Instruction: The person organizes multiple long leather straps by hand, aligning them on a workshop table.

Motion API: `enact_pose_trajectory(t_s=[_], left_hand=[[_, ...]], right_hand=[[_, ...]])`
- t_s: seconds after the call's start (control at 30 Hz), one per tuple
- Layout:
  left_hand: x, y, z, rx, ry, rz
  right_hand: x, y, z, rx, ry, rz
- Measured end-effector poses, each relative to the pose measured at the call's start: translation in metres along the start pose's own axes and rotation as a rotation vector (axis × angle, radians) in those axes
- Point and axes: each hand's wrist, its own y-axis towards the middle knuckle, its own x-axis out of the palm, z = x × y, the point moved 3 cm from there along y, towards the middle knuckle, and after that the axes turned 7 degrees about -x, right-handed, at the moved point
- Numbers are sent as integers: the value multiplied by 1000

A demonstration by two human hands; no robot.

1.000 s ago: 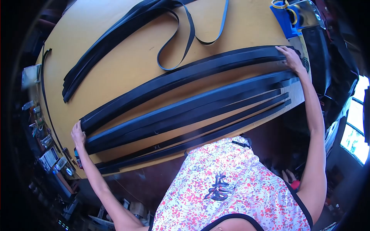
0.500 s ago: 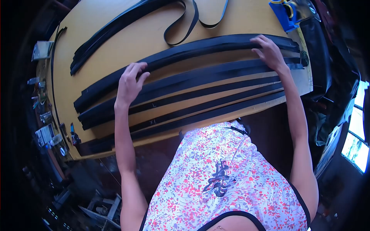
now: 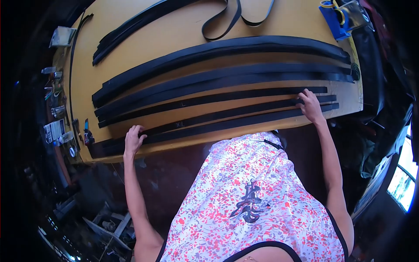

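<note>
Several long black strips lie side by side across the yellow tabletop. My left hand [image 3: 133,140] rests over the left part of the near strips, fingers bent and thumb apart. Close to it is a strip marked XL [image 3: 196,120], and the nearest strip [image 3: 227,126] runs along the front edge. My right hand [image 3: 310,107] is at the right part of the XL strip, its thumb and fingertips apart over it. Just beyond lies a strip marked L [image 3: 205,101]. Whether the fingertips press on the strips is hard to see.
Farther back lie a middle stack of wide black strips [image 3: 227,78], a far stack [image 3: 218,49] and a bundle with a looped end [image 3: 139,26]. A blue tape holder [image 3: 334,22] stands at the back right. A cutter [image 3: 88,133] and small items line the table's left side.
Both my hands have moved from the far wide strips towards my body, down to the narrow near strips. The view has shifted slightly. The strips appear to lie as before.
</note>
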Motion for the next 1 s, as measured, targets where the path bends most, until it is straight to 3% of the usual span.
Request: enact_pose_trajectory(t_s=[0.2,0.27,0.3,0.4,0.47,0.6,0.73,0.77,0.8,0.93,0.97,1.0], left_hand=[[0,1,-15,115,53,12],[-8,1,-25,-145,-167,-132],[-21,1,-19,-259,-240,-253],[-39,-2,-40,-53,-165,-38],[-70,2,-39,-167,-190,-17],[-136,24,-59,-194,-176,387],[-175,82,-66,-80,84,667],[-178,99,-71,-45,154,722],[-179,115,-75,-5,221,778],[-173,166,-88,-239,276,661],[-167,173,-93,-227,269,649],[-161,177,-91,-82,325,673]], right_hand=[[-20,7,-2,-21,67,-64],[-49,3,-2,198,315,-125],[-67,2,-2,169,288,-82],[-120,-1,21,153,168,52],[-161,2,35,144,128,117],[-227,26,56,145,-104,176],[-220,78,103,167,-245,133],[-206,91,115,72,-426,153],[-194,107,123,148,-356,83],[-140,145,145,219,-452,-7],[-128,149,150,222,-448,-27],[-117,149,154,157,-462,21]])
